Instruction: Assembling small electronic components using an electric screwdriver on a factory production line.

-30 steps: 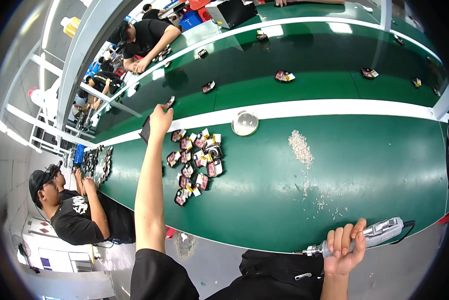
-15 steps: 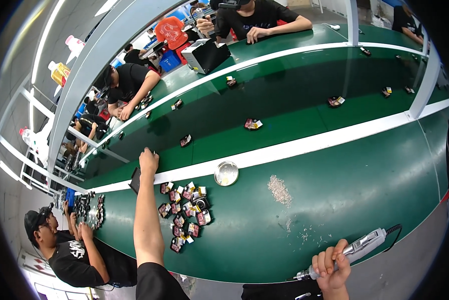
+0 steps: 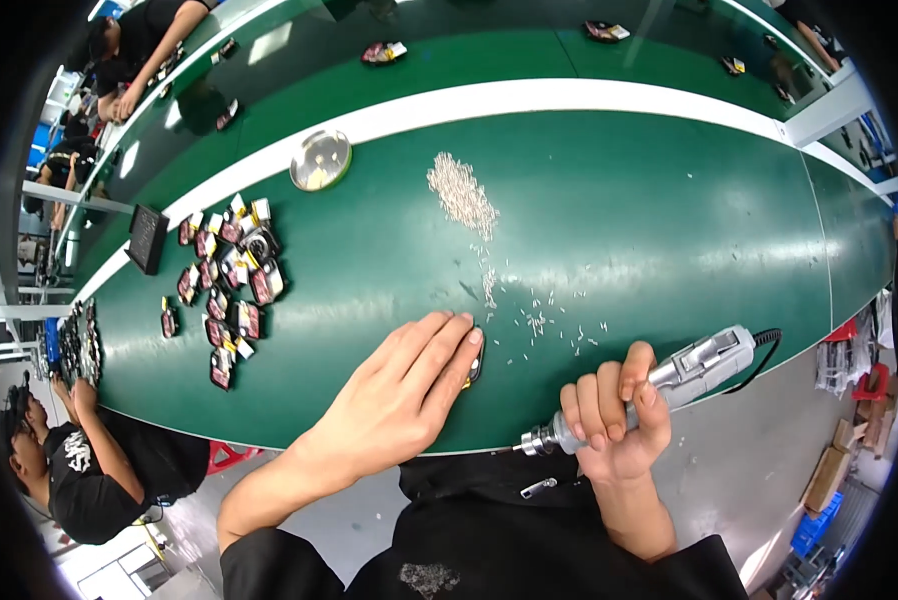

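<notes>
My right hand is closed around a grey electric screwdriver, whose tip points left along the table's near edge. My left hand is palm down on the table, its fingers together over a small black device with a yellow bit. Most of that device and my left thumb are hidden. Beyond the fingers lies a pile of tiny silvery slivers, trailing loose pieces toward me. To the left sits a group of small black devices with white and yellow tags; one similar device lies apart.
A round clear dish rests near the white rail. A black tray leans at that rail farther left. Past it, devices lie on a green belt. A person works at the left; the screwdriver's cord hangs right.
My left hand has come back from the far rail to the near table and now covers a small device. The view has swung downward and right. My right hand still holds the screwdriver.
</notes>
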Demonstrator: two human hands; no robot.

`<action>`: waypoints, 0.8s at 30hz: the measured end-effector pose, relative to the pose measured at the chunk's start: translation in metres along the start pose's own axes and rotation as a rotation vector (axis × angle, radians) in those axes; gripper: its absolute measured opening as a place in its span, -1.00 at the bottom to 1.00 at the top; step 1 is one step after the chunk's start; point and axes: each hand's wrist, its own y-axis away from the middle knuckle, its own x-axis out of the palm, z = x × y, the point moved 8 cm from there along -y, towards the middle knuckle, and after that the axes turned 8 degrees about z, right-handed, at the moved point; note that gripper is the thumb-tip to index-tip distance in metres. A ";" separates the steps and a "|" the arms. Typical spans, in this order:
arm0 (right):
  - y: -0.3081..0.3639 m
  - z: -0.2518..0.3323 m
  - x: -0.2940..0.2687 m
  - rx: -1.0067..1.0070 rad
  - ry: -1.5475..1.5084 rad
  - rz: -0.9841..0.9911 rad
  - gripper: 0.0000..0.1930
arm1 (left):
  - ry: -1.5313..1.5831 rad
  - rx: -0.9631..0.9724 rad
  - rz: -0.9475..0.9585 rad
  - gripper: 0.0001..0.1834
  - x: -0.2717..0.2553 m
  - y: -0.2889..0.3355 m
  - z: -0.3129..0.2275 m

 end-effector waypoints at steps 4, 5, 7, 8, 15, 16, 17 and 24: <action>0.006 -0.002 0.001 0.028 0.017 -0.021 -0.86 | 0.093 -0.063 -0.014 -0.57 0.008 0.000 -0.008; 0.009 -0.005 0.003 0.048 -0.001 -0.010 -0.87 | 0.174 -0.099 -0.051 -0.53 0.005 0.000 -0.008; 0.016 -0.013 0.008 0.086 -0.038 -0.002 -0.90 | 0.254 -0.137 -0.120 -0.46 0.005 0.001 -0.006; 0.018 -0.018 0.012 0.134 0.010 -0.010 -0.82 | 0.262 -0.137 -0.119 -0.46 0.009 0.001 -0.008; 0.054 -0.050 0.028 0.243 -0.082 -0.192 -0.91 | 0.168 -0.183 -0.226 -0.57 0.010 0.005 -0.018; 0.055 -0.054 0.029 0.246 -0.078 -0.199 -0.91 | 0.141 -0.177 -0.255 -0.60 0.009 0.006 -0.020; 0.056 -0.056 0.029 0.232 -0.059 -0.213 -0.90 | 0.150 -0.178 -0.254 -0.60 0.012 0.007 -0.020; 0.060 -0.062 0.023 0.234 0.005 -0.242 -0.92 | 0.018 0.010 -0.228 -0.58 0.009 0.011 -0.041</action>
